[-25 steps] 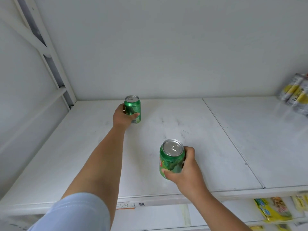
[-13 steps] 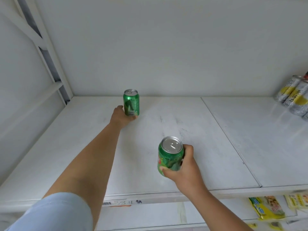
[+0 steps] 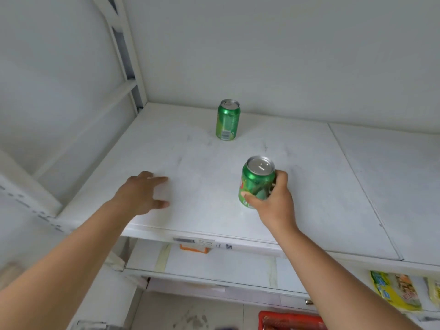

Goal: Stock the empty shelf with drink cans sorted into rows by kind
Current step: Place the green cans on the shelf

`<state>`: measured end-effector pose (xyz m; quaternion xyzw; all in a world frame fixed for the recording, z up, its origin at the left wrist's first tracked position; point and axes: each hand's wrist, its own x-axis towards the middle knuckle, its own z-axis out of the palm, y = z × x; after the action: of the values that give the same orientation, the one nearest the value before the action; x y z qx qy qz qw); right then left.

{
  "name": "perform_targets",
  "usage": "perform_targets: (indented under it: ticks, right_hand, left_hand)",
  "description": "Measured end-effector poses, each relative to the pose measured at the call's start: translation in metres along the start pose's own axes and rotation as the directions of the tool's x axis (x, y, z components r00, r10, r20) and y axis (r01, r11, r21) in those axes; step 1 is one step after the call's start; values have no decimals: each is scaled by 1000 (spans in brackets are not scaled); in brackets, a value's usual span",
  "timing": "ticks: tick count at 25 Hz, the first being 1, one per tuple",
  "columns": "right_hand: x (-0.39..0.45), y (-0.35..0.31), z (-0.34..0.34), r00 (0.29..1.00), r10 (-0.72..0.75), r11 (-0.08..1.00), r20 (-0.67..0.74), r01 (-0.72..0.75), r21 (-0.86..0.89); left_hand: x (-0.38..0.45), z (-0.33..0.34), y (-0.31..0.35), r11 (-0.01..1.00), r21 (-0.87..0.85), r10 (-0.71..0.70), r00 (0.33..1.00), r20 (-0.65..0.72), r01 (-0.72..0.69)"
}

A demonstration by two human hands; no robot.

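A green drink can stands upright by itself near the back of the white shelf, close to the rear wall. My left hand hovers over the shelf's front left part with fingers spread and holds nothing. My right hand grips a second green can from its right side, upright, at or just above the shelf surface in front of the first can.
A white frame post rises at the shelf's left rear corner. Below the shelf's front edge lies a lower shelf with yellow snack packets at the right. A red basket shows at the bottom.
My left hand has let go of the back can and pulled toward the front left. The can stays standing at the back. The right hand still holds its can; the camera has tilted.
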<state>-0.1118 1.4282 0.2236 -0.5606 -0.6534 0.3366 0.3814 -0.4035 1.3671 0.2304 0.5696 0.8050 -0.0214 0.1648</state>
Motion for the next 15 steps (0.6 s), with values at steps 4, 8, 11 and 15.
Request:
perform_targets:
  ticks: [4, 8, 11, 15]
  right_hand:
    - [29, -15, 33, 999, -31, 1000, 31, 31, 2]
    - [69, -31, 62, 998, -40, 999, 46, 39, 18]
    - [94, -38, 80, 1000, -16, 1000, 19, 16, 14]
    - [119, -42, 94, 1000, -1, 1000, -12, 1, 4]
  left_hand:
    - [5, 0, 3, 999, -29, -21, 1000, -23, 20]
    - [6, 0, 4, 999, -34, -22, 999, -36, 21]
    - [7, 0, 5, 999, -37, -36, 999, -25, 35]
    - [8, 2, 5, 997, -55, -49, 999, -2, 49]
